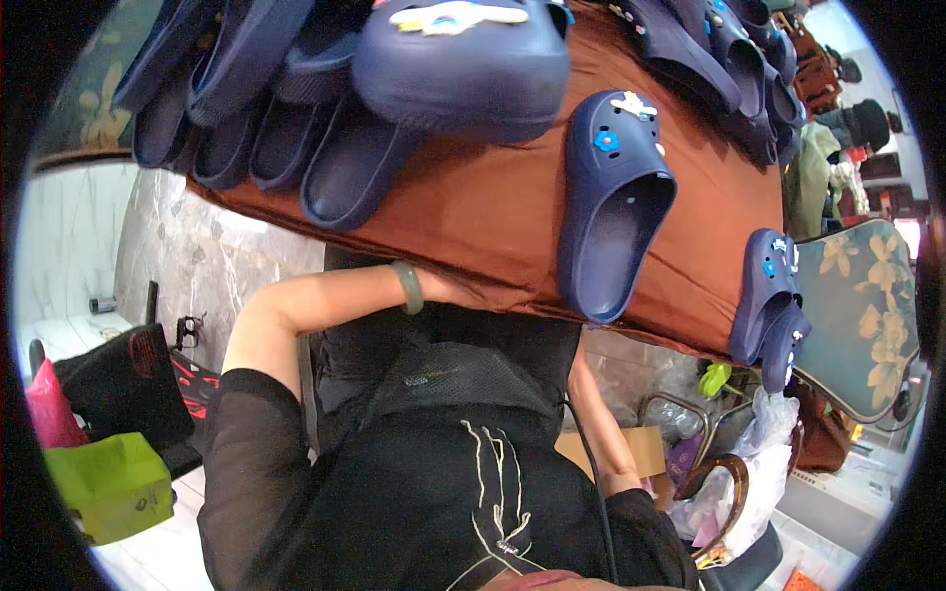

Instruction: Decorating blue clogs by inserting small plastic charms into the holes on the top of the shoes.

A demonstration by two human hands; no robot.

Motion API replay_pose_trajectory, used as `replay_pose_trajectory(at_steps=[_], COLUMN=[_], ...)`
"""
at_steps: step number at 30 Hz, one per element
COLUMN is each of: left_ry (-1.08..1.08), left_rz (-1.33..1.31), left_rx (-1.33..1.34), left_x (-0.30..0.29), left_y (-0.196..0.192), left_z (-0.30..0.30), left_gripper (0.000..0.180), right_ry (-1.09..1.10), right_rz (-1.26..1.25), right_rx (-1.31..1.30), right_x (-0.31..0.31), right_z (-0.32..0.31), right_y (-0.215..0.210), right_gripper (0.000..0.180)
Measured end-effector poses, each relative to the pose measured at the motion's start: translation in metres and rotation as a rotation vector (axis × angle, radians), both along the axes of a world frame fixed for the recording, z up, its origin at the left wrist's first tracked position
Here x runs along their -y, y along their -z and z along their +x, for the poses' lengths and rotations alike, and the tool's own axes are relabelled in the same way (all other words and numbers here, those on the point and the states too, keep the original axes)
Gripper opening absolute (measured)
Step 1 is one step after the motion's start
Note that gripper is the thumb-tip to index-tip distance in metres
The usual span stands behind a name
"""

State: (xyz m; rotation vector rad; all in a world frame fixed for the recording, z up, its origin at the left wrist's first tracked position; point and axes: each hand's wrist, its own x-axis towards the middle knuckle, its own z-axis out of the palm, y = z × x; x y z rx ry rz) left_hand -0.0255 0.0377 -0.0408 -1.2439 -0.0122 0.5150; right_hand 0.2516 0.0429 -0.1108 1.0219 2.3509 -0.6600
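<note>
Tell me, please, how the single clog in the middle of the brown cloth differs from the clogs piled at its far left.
The middle clog lies alone, its opening in full view; the left clogs overlap in a row. The middle clog carries a blue flower charm and a pale one on its toe; the left clogs show no charms. Both are dark navy and lie on the brown cloth.

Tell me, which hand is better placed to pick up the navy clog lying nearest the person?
Probably the left. The left hand is at the edge of the brown cloth, close to that clog. The right forearm runs up beneath that edge, its hand hidden.
</note>
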Motion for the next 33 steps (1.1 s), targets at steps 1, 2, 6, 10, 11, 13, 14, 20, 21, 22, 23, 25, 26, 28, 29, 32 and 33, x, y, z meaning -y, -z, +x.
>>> replay_pose_trajectory(at_steps=[1, 2, 6, 10, 11, 13, 14, 20, 21, 22, 23, 25, 26, 28, 29, 32, 33], left_ry=[-0.064, -0.034, 0.047, 0.066, 0.085, 0.096, 0.098, 0.087, 0.083, 0.082, 0.084, 0.098, 0.114, 0.138, 0.158, 0.173, 0.161], left_rz=[0.207, 0.14, 0.032, 0.092, 0.139, 0.135, 0.124, 0.074, 0.067, 0.058, 0.048, 0.019, -0.003, -0.053, -0.078, -0.139, -0.159], left_rx=[-0.121, -0.117, -0.113, -0.26, -0.353, -0.337, -0.318, -0.201, -0.182, -0.161, -0.141, -0.101, -0.082, -0.039, -0.018, 0.041, 0.06], left_x=[0.002, 0.001, -0.007, -0.007, -0.008, -0.007, -0.006, -0.002, -0.002, -0.002, -0.003, -0.004, -0.005, -0.003, -0.006, -0.009, -0.007], left_y=[-0.002, -0.006, -0.008, 0.001, 0.007, 0.01, 0.01, 0.01, 0.009, 0.008, 0.008, 0.007, 0.006, 0.006, 0.006, 0.003, 0.001], left_z=[0.001, -0.001, -0.005, -0.012, -0.01, -0.012, -0.012, -0.014, -0.013, -0.013, -0.013, -0.013, -0.013, -0.014, -0.015, -0.014, -0.015], left_gripper=[0.064, 0.063, 0.066, 0.064, 0.061, 0.062, 0.062, 0.064, 0.064, 0.064, 0.065, 0.065, 0.066, 0.066, 0.067, 0.068, 0.068], right_ry=[0.011, 0.022, 0.085, 0.123, 0.131, 0.14, 0.142, 0.122, 0.116, 0.113, 0.112, 0.122, 0.136, -0.012, -0.007, -0.335, -0.382], right_rz=[-0.013, -0.025, -0.041, -0.05, -0.055, -0.066, -0.072, -0.092, -0.095, -0.099, -0.104, -0.122, -0.139, -0.266, -0.236, -0.453, -0.59], right_rx=[-0.013, -0.026, -0.087, -0.156, -0.166, -0.182, -0.188, -0.216, -0.22, -0.224, -0.228, -0.237, -0.243, -0.086, -0.071, -0.148, -0.142], right_x=[0.006, 0.003, 0.014, -0.015, -0.017, -0.03, -0.033, -0.025, -0.022, -0.018, -0.011, -0.013, -0.006, -0.023, -0.023, -0.046, -0.059], right_z=[0.007, 0.009, 0.021, 0.025, 0.029, 0.031, 0.034, 0.059, 0.066, 0.068, 0.075, 0.072, 0.071, 0.052, 0.054, 0.037, 0.029], right_y=[0.0, 0.003, 0.008, 0.014, 0.016, 0.02, 0.021, 0.022, 0.022, 0.022, 0.018, 0.021, 0.021, -0.036, -0.045, -0.161, -0.194], right_gripper=[0.025, 0.025, 0.025, 0.025, 0.025, 0.025, 0.025, 0.025, 0.025, 0.025, 0.025, 0.025, 0.025, 0.035, 0.037, 0.031, 0.03])
